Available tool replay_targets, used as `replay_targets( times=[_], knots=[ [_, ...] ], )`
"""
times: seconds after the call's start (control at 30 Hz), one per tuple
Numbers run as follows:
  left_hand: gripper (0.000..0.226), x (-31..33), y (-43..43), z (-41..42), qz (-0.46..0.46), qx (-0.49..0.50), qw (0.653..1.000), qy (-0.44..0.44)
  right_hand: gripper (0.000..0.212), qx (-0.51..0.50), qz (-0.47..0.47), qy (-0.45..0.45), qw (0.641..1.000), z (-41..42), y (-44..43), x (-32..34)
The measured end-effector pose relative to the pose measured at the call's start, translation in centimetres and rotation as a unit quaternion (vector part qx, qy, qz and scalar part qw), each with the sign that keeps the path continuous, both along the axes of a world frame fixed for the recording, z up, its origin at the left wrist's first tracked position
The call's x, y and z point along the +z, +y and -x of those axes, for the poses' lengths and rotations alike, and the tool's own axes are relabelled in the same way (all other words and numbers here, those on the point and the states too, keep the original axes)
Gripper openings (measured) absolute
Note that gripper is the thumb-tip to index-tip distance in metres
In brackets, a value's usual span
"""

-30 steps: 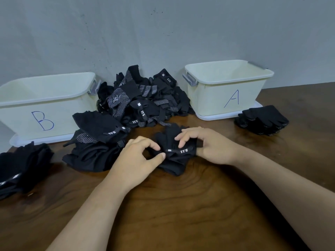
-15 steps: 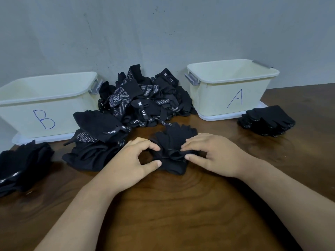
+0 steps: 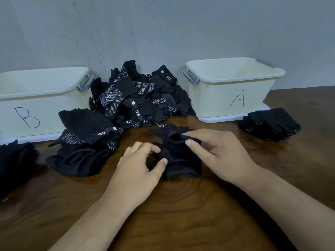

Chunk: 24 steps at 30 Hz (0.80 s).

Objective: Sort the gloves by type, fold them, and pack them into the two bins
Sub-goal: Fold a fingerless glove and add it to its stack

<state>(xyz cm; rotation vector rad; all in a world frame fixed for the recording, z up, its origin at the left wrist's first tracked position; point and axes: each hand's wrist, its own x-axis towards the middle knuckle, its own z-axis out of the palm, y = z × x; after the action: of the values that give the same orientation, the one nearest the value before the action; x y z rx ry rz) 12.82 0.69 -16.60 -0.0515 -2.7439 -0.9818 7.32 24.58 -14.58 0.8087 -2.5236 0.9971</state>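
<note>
A black glove (image 3: 178,161) lies bunched on the wooden table in front of me. My left hand (image 3: 137,169) pinches its left side between thumb and fingers. My right hand (image 3: 215,153) pinches its rolled cuff from the right, thumb below and fingers on top. Behind it a loose heap of black gloves (image 3: 137,102), some dotted white, some marked 5.11, leans against the wall. The cream bin marked B (image 3: 43,100) stands at the left and the cream bin marked A (image 3: 233,91) at the right. Nothing shows inside either bin.
A neat stack of black gloves (image 3: 272,124) sits right of bin A. Another dark pile (image 3: 14,163) lies at the left table edge below bin B. More black gloves (image 3: 81,151) spread between bin B and my left hand. A grey wall closes the back.
The glove's 5.11 label has turned out of sight as the glove was folded. My right hand shifted from pressing on top to pinching the rolled cuff. My left hand keeps its pinch.
</note>
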Motion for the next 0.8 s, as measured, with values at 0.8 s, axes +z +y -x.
replay_targets(
  times=[0.8],
  knots=[
    [0.076, 0.12, -0.38, 0.24, -0.046, 0.018, 0.998, -0.042, 0.025, 0.099, -0.14, -0.012, 0.985, -0.59, 0.81, 0.75]
  ],
)
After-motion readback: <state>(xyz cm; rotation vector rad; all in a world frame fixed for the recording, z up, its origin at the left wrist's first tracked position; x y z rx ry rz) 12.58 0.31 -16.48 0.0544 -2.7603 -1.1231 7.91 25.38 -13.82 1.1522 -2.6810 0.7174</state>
